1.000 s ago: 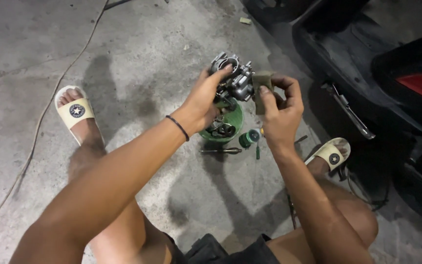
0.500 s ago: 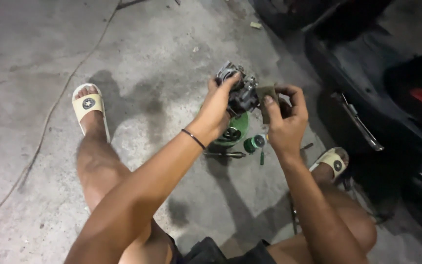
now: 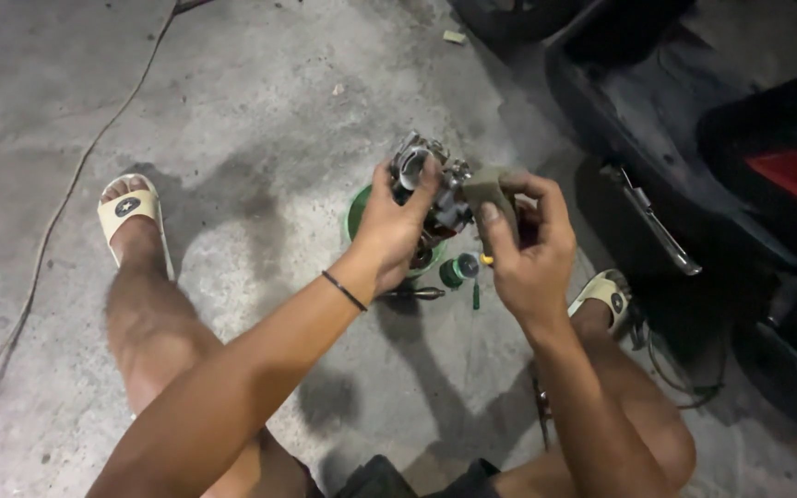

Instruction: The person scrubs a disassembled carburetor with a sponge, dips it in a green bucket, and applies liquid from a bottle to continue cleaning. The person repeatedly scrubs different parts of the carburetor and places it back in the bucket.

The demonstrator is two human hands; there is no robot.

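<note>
Both hands sit lower and closer now. Left hand (image 3: 398, 231) grips the metal carburetor (image 3: 431, 184) above the green bowl (image 3: 359, 207). Right hand (image 3: 532, 254) pinches a tan rag (image 3: 491, 187) against it (wiping, it seems). Turning the part probably comes next. Green screwdriver (image 3: 475, 293), small cap (image 3: 454, 272) and black scooter (image 3: 684, 148) crowd nearby.

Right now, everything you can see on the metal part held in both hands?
The carburettor-like metal part is grey cast metal, with a round open bore at its upper left and small fittings across its body. It is held above the concrete floor, over a green bowl. The left hand wraps its left side; the right hand presses an olive-grey piece against its right side.
</note>
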